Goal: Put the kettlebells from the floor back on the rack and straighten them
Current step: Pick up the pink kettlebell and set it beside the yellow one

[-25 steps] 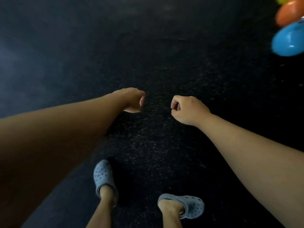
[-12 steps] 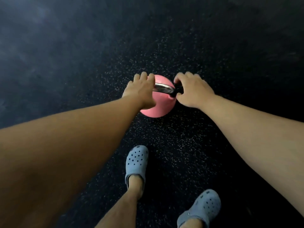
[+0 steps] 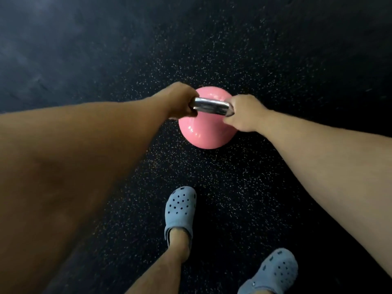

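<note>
A pink kettlebell with a shiny steel handle is at the centre of the view, above the dark speckled floor. My left hand is closed around the left end of the handle. My right hand is closed around the right end. Both arms stretch down toward it. Whether the kettlebell touches the floor or hangs just above it I cannot tell. The rack is out of view.
Black rubber floor with pale flecks fills the view. My two feet in grey-blue clogs stand below the kettlebell, one foot in the middle and the other at the lower right.
A second ago both hands were empty fists over bare floor with coloured kettlebells at the top right. They reached the pink kettlebell and now grip its handle ends; it looks larger and closer.
</note>
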